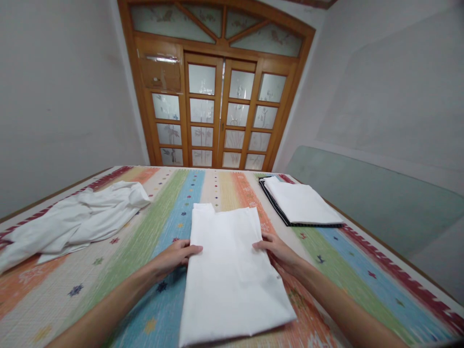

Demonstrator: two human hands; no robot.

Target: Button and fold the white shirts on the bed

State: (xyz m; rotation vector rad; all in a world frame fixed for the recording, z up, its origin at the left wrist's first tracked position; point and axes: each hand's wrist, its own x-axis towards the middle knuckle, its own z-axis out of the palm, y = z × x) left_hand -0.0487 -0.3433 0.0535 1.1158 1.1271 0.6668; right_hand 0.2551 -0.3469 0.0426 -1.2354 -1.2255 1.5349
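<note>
2 hands (177, 254) w/ folded cloth (232, 273)

Dim, soft light | door panes (202, 79) glow pale | glare streak on brown panel (159, 72) | edges stretched

The person's left hand (181, 253) and right hand (277, 249) gripped opposite side edges of a folded white cloth (234, 275), thumbs on top, over a striped, multicoloured tablecloth (126, 261). A crumpled white garment (90, 217) lay well apart on the left, while a neat white bundle (304, 200) rested on dark, white-lined fabric (274, 205) at the far right. Beyond the table's far edge stood wooden doors (222, 116) with patterned glass panes, and a pale green panel (373, 193) ran along the right wall.
</note>
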